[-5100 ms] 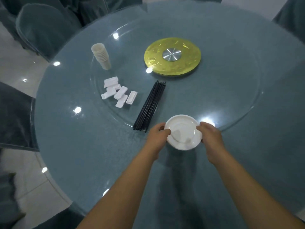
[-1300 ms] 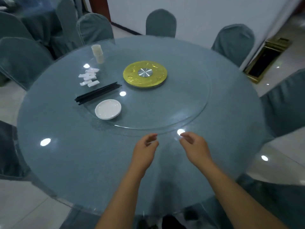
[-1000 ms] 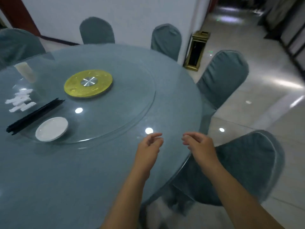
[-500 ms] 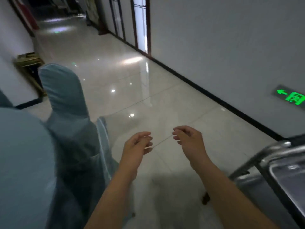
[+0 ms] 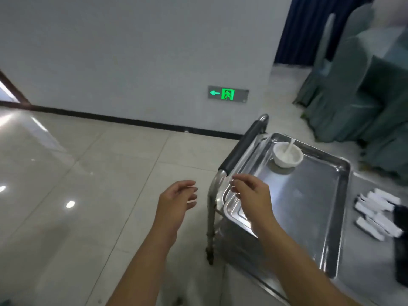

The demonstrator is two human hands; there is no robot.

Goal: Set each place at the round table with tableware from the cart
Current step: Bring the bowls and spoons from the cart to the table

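Note:
A steel cart [image 5: 362, 281] stands at the right with a black-padded handle [image 5: 241, 149]. On it lies a steel tray [image 5: 309, 217] holding a white bowl [image 5: 287, 155] with a white spoon in it. Right of the tray lie several white chopstick rests [image 5: 377, 213] and a dark bundle [image 5: 400, 246] at the frame edge. My left hand [image 5: 176, 204] hovers over the floor left of the cart, fingers loosely curled, empty. My right hand [image 5: 251, 193] hovers over the tray's near left corner, fingers relaxed, holding nothing. The round table is out of view.
Pale glossy floor tiles [image 5: 88, 195] spread to the left. A grey wall with a green exit sign [image 5: 228, 93] stands behind. Chairs in teal covers [image 5: 353, 96] crowd the upper right beyond the cart.
I have turned away from the round table, past a corridor, to face the cart. Both hands stayed empty and raised; the right now hovers over the tray.

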